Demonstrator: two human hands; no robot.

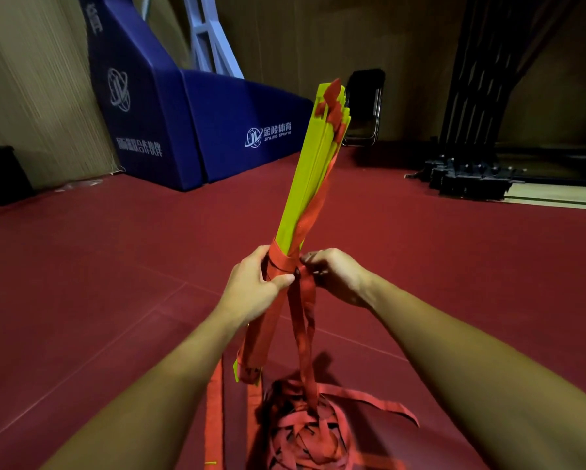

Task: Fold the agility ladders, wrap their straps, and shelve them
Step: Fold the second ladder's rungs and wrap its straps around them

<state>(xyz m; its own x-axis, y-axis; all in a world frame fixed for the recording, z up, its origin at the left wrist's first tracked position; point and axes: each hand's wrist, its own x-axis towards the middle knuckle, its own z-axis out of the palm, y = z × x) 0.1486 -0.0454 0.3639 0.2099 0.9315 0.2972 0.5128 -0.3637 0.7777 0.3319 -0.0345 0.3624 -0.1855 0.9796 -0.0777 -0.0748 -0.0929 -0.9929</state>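
Left hand point(254, 286) grips the ladder point(310, 174) at mid-length, fingers curled behind the bundle and thumb pressed on the red band wound round it. Right hand point(335, 276) is just right of the ladder at the same height, with its fingertips pinching the strap point(305, 300) where it leaves the band.

Floor point(98, 266): dark red, extending under and on all sides of the ladder.

Wall point(318, 35): tan, behind the ladder and to its left.

Pad point(183, 130): blue, printed with white logos and lettering, on the floor left of and behind the ladder, against the wall.

Stand point(471, 179): black, with dark cables or bars rising from it, on the floor well right of and behind the ladder.

Ladder: flat yellow rungs stacked into one bundle. It is held clear of the floor, upright, with its top tilted to the right. Red strap shows at the top end, along the right edge and round the bottom end.

Pile point(305, 435): loose red strap heaped on the floor, below the ladder and slightly to its right. A flat length lies just left of the pile.

Chair point(366, 106): dark, folded against the wall, just right of the ladder's top as seen here.

Strap: doubled, hanging from the right hand down into the pile.
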